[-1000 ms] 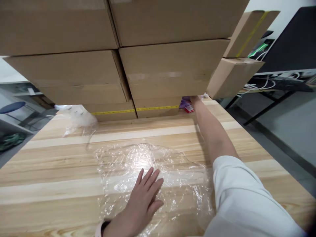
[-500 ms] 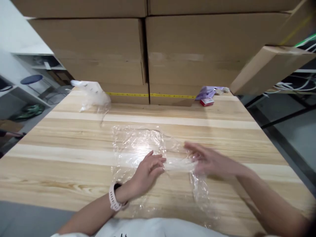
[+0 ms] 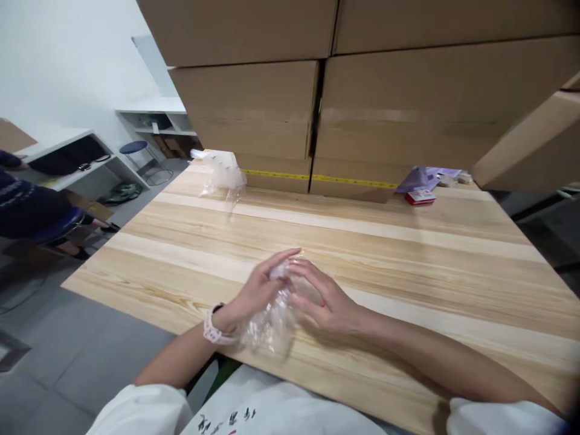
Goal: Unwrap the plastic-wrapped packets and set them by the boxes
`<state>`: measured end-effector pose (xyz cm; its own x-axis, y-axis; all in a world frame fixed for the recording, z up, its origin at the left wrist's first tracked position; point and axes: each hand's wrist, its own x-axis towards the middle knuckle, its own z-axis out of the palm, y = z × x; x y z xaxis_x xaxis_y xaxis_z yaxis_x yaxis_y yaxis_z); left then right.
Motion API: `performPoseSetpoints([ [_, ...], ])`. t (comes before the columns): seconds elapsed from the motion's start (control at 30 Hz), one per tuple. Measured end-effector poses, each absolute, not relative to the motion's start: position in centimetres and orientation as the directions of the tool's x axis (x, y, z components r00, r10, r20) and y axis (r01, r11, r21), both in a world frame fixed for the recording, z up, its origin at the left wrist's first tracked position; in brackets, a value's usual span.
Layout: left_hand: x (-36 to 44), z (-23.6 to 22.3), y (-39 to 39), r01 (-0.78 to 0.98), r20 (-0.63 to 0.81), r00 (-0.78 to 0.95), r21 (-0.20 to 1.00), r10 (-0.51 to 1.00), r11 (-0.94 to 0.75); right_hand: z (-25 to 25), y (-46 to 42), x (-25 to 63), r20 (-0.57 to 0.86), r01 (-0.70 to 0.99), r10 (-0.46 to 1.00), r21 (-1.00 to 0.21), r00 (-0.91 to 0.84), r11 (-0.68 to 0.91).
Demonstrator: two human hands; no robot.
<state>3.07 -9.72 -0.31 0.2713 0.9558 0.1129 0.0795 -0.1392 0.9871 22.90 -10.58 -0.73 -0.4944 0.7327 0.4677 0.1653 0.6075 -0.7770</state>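
Note:
A clear plastic bag [image 3: 270, 331] is bunched up near the front of the wooden table [image 3: 217, 260], its loose part hanging down below my hands. My left hand [image 3: 265, 287], with a pale watch band at the wrist, is closed around the gathered plastic. From the other side my right hand [image 3: 330, 302] curves its fingers and thumb onto the same bunch. The fingertips of both hands meet over it, and some of the plastic between them is hidden.
Large cardboard boxes [image 3: 258, 103] are stacked along the back. A yellow measuring tape [image 3: 353, 180] runs along their base. Another crumpled plastic bag [image 3: 222, 172] lies back left; a purple packet [image 3: 419, 179] and a small red box [image 3: 420, 197] lie back right. A person [image 3: 31, 202] sits at left.
The clear plastic, spread flat before, is now gathered into a bunch. My hands have come together around it. The view has swung left, bringing the seated person into sight.

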Motion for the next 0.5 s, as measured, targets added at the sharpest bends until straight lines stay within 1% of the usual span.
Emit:
performPoseSetpoints([
  [0.03, 1.3, -0.2, -8.3, 0.106, 0.129, 0.156, 0.983, 0.979, -0.147, -1.0, -10.3, 22.1, 0.509, 0.178, 0.708, -0.736, -0.49, 0.653],
  [0.07, -0.6, 0.1, -6.6, 0.137, 0.173, -0.005, 0.976, 0.985, -0.17, -1.5, -9.9, 21.3, 0.545, 0.197, 0.69, -0.699, -0.476, 0.687],
  [0.1, -2.7, 0.6, -4.7, 0.177, 0.243, -0.203, 0.962, 0.948, -0.209, -2.2, -9.4, 20.6, 0.571, 0.219, 0.681, -0.67, -0.458, 0.709],
  [0.13, -4.9, 1.2, -2.6, 0.221, 0.333, -0.426, 0.94, 0.841, -0.26, -2.9, -8.8, 19.9, 0.584, 0.242, 0.682, -0.654, -0.441, 0.717],
  [0.17, -7.1, 2.0, -0.5, 0.269, 0.408, -0.621, 0.913, 0.669, -0.308, -3.8, -8.1, 19.3, 0.582, 0.267, 0.693, -0.651, -0.425, 0.711],
  [0.2, -9.3, 3.0, 1.5, 0.302, 0.443, -0.709, 0.894, 0.549, -0.331, -4.6, -7.4, 18.8, 0.568, 0.297, 0.711, -0.654, -0.413, 0.695],
  [0.23, -11.4, 4.1, 3.5, 0.332, 0.463, -0.761, 0.88, 0.454, -0.341, -5.4, -6.7, 18.3, 0.541, 0.329, 0.739, -0.668, -0.402, 0.668],
  [0.3, -14.9, 6.3, 7.1, 0.406, 0.503, -0.806, 0.854, 0.313, -0.327, -6.5, -5.6, 17.7, 0.459, 0.389, 0.802, -0.708, -0.382, 0.59],
  [0.37, -17.1, 7.8, 10.2, 0.496, 0.544, -0.801, 0.837, 0.25, -0.231, -6.9, -5.1, 17.3, 0.387, 0.421, 0.847, -0.743, -0.365, 0.521],
  [0.43, -17.8, 8.4, 13.0, 0.568, 0.573, -0.772, 0.816, 0.275, -0.105, -6.9, -5.0, 17.2, 0.356, 0.423, 0.863, -0.762, -0.359, 0.49],
  [0.5, -17.3, 8.0, 15.5, 0.633, 0.583, -0.71, 0.774, 0.395, -0.006, -6.6, -5.1, 17.2, 0.341, 0.414, 0.868, -0.775, -0.362, 0.477],
])
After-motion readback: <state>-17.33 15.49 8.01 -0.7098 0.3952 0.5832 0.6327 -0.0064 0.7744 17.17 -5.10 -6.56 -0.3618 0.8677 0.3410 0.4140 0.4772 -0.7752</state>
